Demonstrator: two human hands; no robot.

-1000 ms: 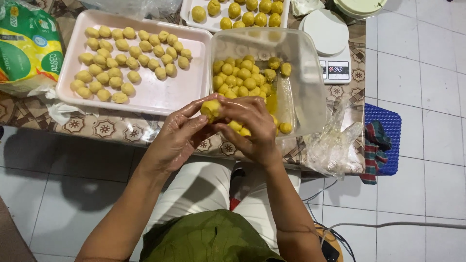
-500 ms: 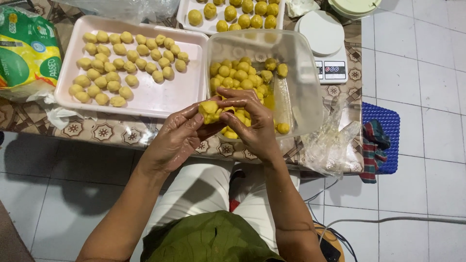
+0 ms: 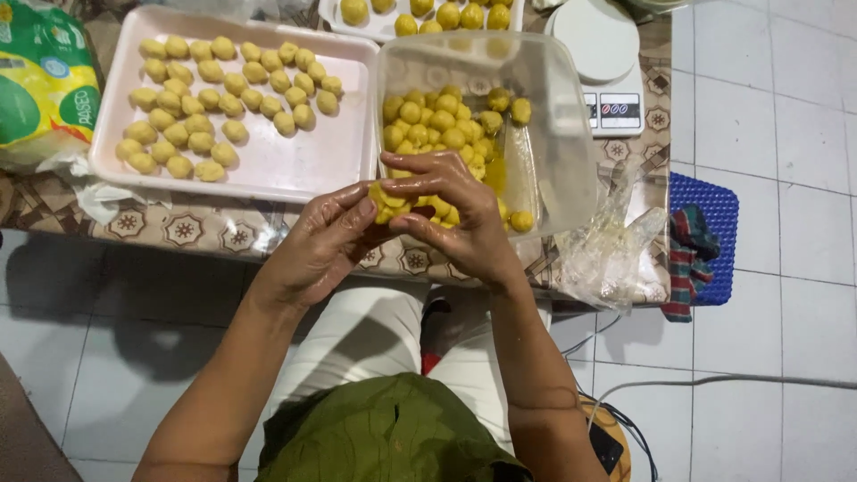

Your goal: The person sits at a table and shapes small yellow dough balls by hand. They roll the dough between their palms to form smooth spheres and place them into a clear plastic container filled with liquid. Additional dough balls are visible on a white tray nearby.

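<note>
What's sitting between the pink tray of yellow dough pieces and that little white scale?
In the head view, a clear plastic tub of yellow balls sits between the pink tray and the white scale.

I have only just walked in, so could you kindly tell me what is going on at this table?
A seated person works a small yellow dough piece between the left hand and right hand, above the clear plastic tub of yellow balls. To the left, a pale pink rectangular tray holds rows of shaped yellow pieces. A white digital scale sits behind the tub.

Yellow dough ball (image 3: 386,202), pale pink tray (image 3: 295,170)
</note>
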